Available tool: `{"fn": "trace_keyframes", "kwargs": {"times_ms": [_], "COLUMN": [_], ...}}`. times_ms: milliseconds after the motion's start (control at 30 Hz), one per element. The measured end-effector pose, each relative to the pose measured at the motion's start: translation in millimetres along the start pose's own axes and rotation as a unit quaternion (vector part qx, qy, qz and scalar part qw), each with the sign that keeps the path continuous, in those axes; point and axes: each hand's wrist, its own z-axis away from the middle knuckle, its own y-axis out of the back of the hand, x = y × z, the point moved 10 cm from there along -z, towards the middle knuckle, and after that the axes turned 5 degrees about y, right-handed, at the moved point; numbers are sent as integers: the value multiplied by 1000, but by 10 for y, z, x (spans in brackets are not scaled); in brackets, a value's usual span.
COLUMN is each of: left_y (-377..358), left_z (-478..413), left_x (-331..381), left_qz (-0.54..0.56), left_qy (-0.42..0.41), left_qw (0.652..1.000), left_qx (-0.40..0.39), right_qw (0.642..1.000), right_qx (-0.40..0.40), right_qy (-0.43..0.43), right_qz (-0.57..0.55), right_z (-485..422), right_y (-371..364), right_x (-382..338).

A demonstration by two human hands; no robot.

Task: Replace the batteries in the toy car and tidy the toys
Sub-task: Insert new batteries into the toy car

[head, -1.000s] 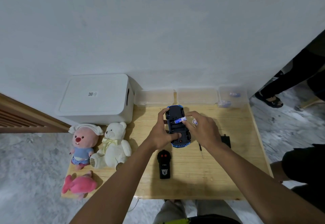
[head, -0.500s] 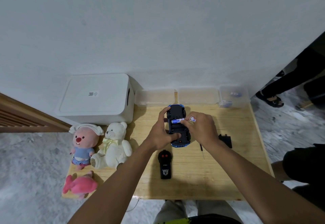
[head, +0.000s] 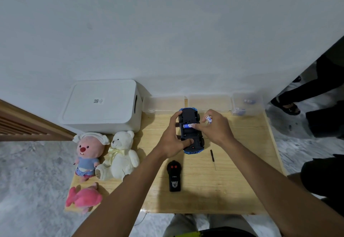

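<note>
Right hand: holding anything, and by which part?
Yes. The right hand holds one battery by its body and presses a second battery into the upturned toy car.

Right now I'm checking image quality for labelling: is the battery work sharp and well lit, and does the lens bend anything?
Head view: light is soft and even, no glare; hands cast faint shadows on the table. The car and battery are small and slightly soft, label unreadable. Wide-angle distortion bows the table edges and stretches the forearms at the frame bottom.

We have one head-worn wide-angle view only, looking forward and down over the wooden table [head: 232, 184], near edge below, wall [head: 167, 32] far.
</note>
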Motion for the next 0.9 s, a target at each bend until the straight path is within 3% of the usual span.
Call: {"fn": "trace_keyframes", "kwargs": {"times_ms": [400,500,633,767,900], "left_y": [-68,-54,-32,-24,-33], "left_z": [-8,-23,-17,-10,-9], "left_x": [-25,-63,-122,-124,-122], "left_qz": [-6,-3,-4,-6,-10], "left_qy": [21,25,34,38,37], "left_qw": [1000,1000,999,999,999], "left_qx": [-9,-5,-6,-8,-7], "right_qw": [994,989,984,984,983], "right_qx": [-100,-130,-129,-105,-73], "right_qy": [-8,38,117,139,166], "right_qz": [47,58,26,-34,0], "right_z": [8,40,45,113,143], "right_y": [-119,-209,-183,-97,-71], "right_x": [-101,-195,-300,-386,-443]}}
